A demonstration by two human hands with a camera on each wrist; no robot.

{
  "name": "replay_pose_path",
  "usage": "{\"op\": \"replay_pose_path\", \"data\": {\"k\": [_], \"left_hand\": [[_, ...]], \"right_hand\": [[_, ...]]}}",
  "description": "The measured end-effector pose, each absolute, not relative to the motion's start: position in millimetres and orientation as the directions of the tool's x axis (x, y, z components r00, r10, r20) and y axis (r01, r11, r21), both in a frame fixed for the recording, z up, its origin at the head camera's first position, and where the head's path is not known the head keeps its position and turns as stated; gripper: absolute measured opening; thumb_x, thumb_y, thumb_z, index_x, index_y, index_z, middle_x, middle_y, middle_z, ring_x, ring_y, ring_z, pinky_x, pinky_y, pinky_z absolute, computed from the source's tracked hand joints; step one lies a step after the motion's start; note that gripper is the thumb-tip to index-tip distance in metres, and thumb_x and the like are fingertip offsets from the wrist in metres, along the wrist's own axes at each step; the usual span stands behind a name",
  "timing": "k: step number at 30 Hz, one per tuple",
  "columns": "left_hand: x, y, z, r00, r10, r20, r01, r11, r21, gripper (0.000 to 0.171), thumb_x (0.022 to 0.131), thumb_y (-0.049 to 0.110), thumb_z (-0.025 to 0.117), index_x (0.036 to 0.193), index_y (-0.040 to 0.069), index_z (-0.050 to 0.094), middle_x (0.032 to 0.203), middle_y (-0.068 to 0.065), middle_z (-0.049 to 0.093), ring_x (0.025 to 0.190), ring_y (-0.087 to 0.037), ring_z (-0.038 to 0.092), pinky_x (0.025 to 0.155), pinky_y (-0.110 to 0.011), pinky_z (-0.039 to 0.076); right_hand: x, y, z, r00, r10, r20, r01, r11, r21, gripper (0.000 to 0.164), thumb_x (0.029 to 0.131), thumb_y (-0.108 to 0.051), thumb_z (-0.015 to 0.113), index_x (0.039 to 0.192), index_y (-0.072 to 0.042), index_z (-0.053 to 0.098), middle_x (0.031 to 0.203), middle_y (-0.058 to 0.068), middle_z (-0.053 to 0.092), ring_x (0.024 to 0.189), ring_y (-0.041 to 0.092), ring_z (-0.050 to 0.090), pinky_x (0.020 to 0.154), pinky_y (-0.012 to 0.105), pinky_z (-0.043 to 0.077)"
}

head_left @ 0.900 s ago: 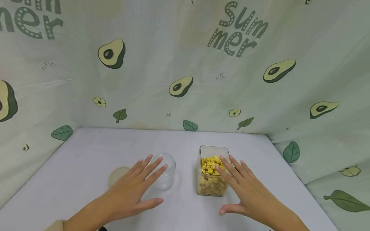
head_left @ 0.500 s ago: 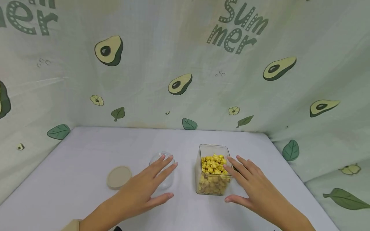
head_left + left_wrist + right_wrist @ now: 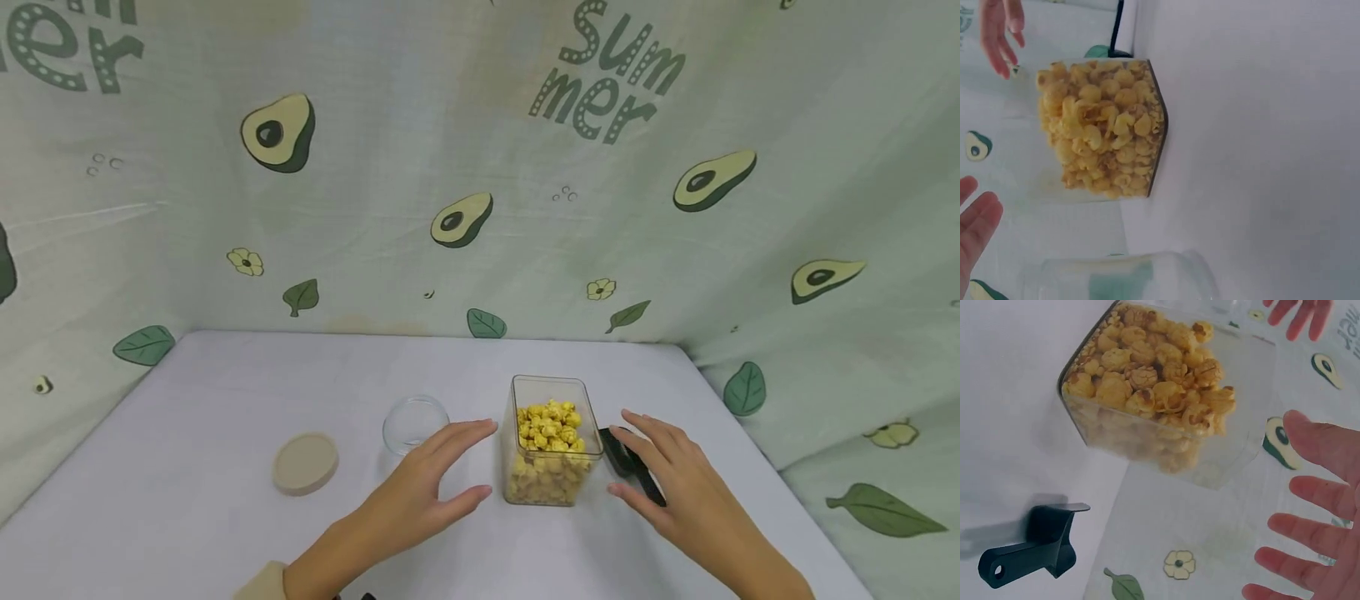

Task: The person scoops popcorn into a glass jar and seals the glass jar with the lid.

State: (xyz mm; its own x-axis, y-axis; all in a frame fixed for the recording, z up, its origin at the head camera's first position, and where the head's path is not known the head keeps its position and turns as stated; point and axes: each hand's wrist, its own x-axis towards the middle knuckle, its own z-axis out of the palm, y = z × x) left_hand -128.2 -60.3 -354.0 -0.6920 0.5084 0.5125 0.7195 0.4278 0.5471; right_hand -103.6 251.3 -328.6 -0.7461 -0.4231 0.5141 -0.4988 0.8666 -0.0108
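A clear square container (image 3: pixel 546 483) stands upright on the table, partly filled with yellow popcorn (image 3: pixel 551 427). To its left, my left hand (image 3: pixel 420 492) hovers with fingers extended and thumb apart, holding nothing. Behind that hand stands a clear round jar (image 3: pixel 415 421), its lower part covered by the hand. My right hand (image 3: pixel 678 492) is spread in the air on the container's right. Under its fingers a black scoop (image 3: pixel 633 468) lies on the table, partly hidden; the right wrist view shows the whole scoop (image 3: pixel 1041 540) with a hole in its handle.
A round beige lid (image 3: pixel 305 463) lies on the table left of the jar. The white tabletop (image 3: pixel 187 467) ends at a hanging cloth (image 3: pixel 360 167) printed with avocados and leaves, which rises behind and on both sides.
My left hand has moved right towards the container, uncovering the lid and more of the jar. My right hand has shifted right, away from the container, and the black scoop now shows.
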Motion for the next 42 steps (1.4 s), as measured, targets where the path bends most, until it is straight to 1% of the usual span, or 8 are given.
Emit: {"op": "replay_pose_path", "data": {"k": [4,9,16,21,25,30,35,42], "left_hand": [[-137,-49,-360,-0.717,0.49,0.496,0.678,0.322,0.661,0.058,0.085,0.019,0.068,0.137,0.019,0.043,0.135,0.002,0.05,0.122,-0.016,0.05,0.096,-0.032,0.048],[-145,-39,-366,-0.755,0.45,0.477,0.616,0.234,0.752,0.056,0.084,0.016,0.068,0.136,0.012,0.046,0.136,-0.003,0.049,0.123,-0.02,0.048,0.094,-0.035,0.05],[-156,-29,-375,-0.791,0.405,0.458,0.555,0.16,0.817,0.055,0.086,0.021,0.067,0.135,0.008,0.046,0.139,-0.009,0.045,0.124,-0.03,0.048,0.095,-0.038,0.049],[-163,-23,-379,-0.833,0.384,0.398,0.472,0.118,0.874,0.058,0.085,0.022,0.068,0.137,0.012,0.045,0.139,-0.008,0.045,0.122,-0.031,0.049,0.096,-0.037,0.048],[-167,-21,-382,-0.863,0.366,0.348,0.408,0.101,0.907,0.059,0.084,0.024,0.07,0.137,0.016,0.045,0.139,-0.005,0.045,0.123,-0.028,0.048,0.097,-0.036,0.048],[-169,-19,-386,-0.878,0.357,0.318,0.364,0.068,0.929,0.058,0.084,0.023,0.07,0.136,0.016,0.046,0.138,-0.006,0.046,0.123,-0.028,0.049,0.097,-0.036,0.048],[-170,-14,-389,-0.886,0.354,0.299,0.334,0.039,0.942,0.057,0.084,0.023,0.069,0.136,0.018,0.047,0.138,-0.005,0.046,0.123,-0.028,0.048,0.096,-0.035,0.049],[-171,-8,-390,-0.892,0.342,0.296,0.327,0.033,0.945,0.051,0.086,0.023,0.067,0.133,0.025,0.048,0.137,-0.002,0.046,0.124,-0.025,0.048,0.094,-0.03,0.05]], "right_hand": [[-106,259,-334,-0.79,-0.343,0.508,-0.428,0.902,-0.057,0.06,0.069,-0.025,0.08,0.122,-0.01,0.057,0.129,0.01,0.051,0.109,0.029,0.049,0.082,0.054,0.047],[-110,271,-342,-0.846,-0.268,0.46,-0.362,0.923,-0.128,0.055,0.073,-0.022,0.078,0.121,-0.005,0.056,0.125,0.015,0.052,0.106,0.035,0.05,0.081,0.055,0.047],[-118,282,-355,-0.965,-0.099,0.243,-0.158,0.959,-0.237,0.059,0.08,-0.03,0.072,0.126,-0.001,0.05,0.127,0.022,0.048,0.112,0.042,0.047,0.085,0.059,0.046],[-125,292,-367,-0.996,-0.02,0.092,-0.048,0.947,-0.316,0.064,0.081,-0.032,0.069,0.129,0.004,0.046,0.124,0.027,0.049,0.108,0.044,0.051,0.083,0.056,0.048],[-129,299,-375,-0.999,0.028,0.025,0.016,0.922,-0.386,0.067,0.081,-0.032,0.07,0.129,0.007,0.045,0.114,0.025,0.055,0.096,0.037,0.058,0.075,0.047,0.052],[-130,303,-385,-0.998,0.065,0.0,0.058,0.892,-0.448,0.06,0.079,-0.028,0.072,0.123,0.007,0.05,0.096,0.013,0.061,0.083,0.024,0.061,0.066,0.035,0.053],[-130,305,-392,-0.996,0.085,0.009,0.071,0.882,-0.466,0.052,0.077,-0.022,0.074,0.117,0.006,0.055,0.082,0.003,0.059,0.074,0.015,0.057,0.058,0.024,0.047],[-130,304,-395,-0.995,0.101,0.021,0.079,0.875,-0.478,0.045,0.077,-0.02,0.075,0.111,0.005,0.058,0.074,0.0,0.056,0.065,0.008,0.048,0.056,0.022,0.042]]}}
